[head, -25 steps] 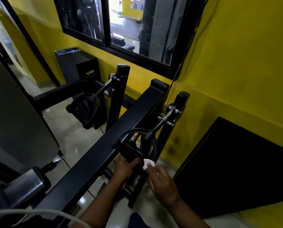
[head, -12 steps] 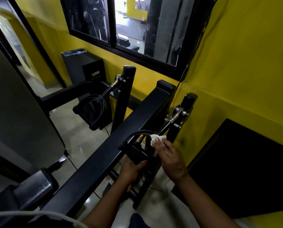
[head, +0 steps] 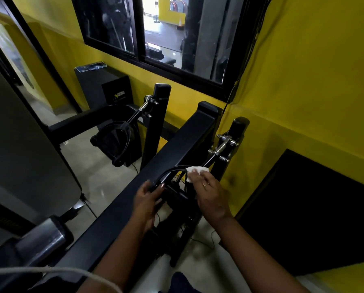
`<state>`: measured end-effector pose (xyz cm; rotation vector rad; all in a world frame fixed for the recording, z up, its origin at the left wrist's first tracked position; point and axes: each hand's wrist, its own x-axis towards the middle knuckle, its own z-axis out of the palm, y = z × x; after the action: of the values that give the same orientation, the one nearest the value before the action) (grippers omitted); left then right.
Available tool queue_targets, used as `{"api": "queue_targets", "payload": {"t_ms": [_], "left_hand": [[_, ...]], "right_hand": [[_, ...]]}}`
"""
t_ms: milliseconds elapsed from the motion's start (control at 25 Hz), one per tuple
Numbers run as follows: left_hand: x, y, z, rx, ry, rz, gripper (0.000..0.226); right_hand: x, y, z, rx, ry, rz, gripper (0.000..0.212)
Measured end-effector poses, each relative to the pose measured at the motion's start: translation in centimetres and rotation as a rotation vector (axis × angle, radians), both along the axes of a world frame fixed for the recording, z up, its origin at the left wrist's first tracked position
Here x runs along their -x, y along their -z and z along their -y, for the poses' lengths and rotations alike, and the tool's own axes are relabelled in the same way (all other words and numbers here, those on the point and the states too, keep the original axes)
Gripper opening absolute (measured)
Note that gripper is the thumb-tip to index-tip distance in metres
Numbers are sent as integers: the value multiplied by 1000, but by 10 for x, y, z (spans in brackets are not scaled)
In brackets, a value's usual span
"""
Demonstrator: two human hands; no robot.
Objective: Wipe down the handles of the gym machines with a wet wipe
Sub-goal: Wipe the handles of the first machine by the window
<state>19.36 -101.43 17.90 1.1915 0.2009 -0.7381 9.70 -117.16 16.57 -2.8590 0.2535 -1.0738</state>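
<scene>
Since a second ago the crumpled white wet wipe [head: 196, 170] has been carried by the right hand [head: 209, 194] from the lower end of the near black stirrup-shaped cable handle [head: 174, 194] up to the top of its strap. The left hand [head: 147, 200] has been kept at the grip end throughout.

Against the yellow wall [head: 303, 81], the long black square steel beam [head: 177, 149] of the machine frame is seen running from the near edge toward the window. Beyond it, a second stirrup handle [head: 113, 142] of the same black make hangs from the left post, well apart from both hands. No wipe is near it, and whether it has been cleaned cannot be told.

The near handle is held out beside the beam. Its grip end is gripped by the left hand, fingers curled round it. The right hand is bent over the wipe, which is pressed onto the apex of the strap, just below the chrome snap link [head: 221, 145] that ties the handle to its post.

By judgement, the work on this handle is well under way, with the strap being covered now. The part of the grip hidden under the left hand would be left until that hand is shifted. The second stirrup handle may remain to be wiped, and the other machines' handles cannot be judged from this view.
</scene>
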Motion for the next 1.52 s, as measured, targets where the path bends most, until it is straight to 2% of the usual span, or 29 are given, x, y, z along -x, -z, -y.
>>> {"api": "queue_targets", "payload": {"t_ms": [80, 200, 400, 440, 520, 600, 640, 720, 840, 920, 1000, 1080, 1160, 1240, 1320, 1360, 1400, 1440, 1520], "left_hand": [[-8, -4, -4, 44, -33, 1, 40], [-1, -8, -5, -4, -10, 39, 36], [9, -2, -4, -65, 3, 151, 35], [12, -2, -4, -76, 14, 164, 31], [20, -1, -5, -129, 37, 200, 18], [26, 0, -7, -228, 32, 262, 17], [27, 1, -9, -226, 21, 270, 17], [28, -2, -11, -138, 35, 270, 23], [33, -7, -12, -95, 34, 319, 36], [38, -7, -12, -130, 6, 369, 39], [42, -9, -12, -158, 4, 425, 42], [45, -10, -13, -170, 19, 477, 43], [47, -12, -14, -179, 22, 506, 44], [47, -9, -16, -196, 18, 534, 43], [51, -9, -17, -219, 24, 570, 44], [53, -10, -17, -242, 24, 595, 45], [55, -12, -18, -261, 19, 630, 45], [56, -12, -18, -278, 16, 667, 45], [57, -14, -19, -289, 18, 742, 45]], "right_hand": [[-16, -12, -9, -46, 16, 29, 36], [-32, -21, -26, -148, 74, -2, 49], [-20, -20, -21, -61, -14, 13, 40], [-19, -20, -24, -76, -54, 32, 38], [-20, -18, -43, -18, -268, -7, 35], [-22, -8, -75, 58, -426, -79, 32], [-21, -7, -80, -5, -443, -88, 32], [-19, -11, -67, -128, -376, -10, 35], [-17, -26, -24, -222, 28, 130, 34], [-24, -32, -16, -336, 187, 102, 37], [-29, -33, -32, -323, 8, 37, 36], [-26, -29, -41, -137, -313, -22, 28], [-25, -30, -33, -8, -480, -88, 28], [-24, -30, -21, -119, -326, -33, 31], [-25, -35, -17, -409, 27, 68, 35], [-27, -39, -20, -495, 131, 83, 37], [-28, -41, -26, -502, 133, 92, 38], [-28, -42, -33, -421, 33, 80, 36], [-21, -36, -42, -144, -314, -9, 32]]}}
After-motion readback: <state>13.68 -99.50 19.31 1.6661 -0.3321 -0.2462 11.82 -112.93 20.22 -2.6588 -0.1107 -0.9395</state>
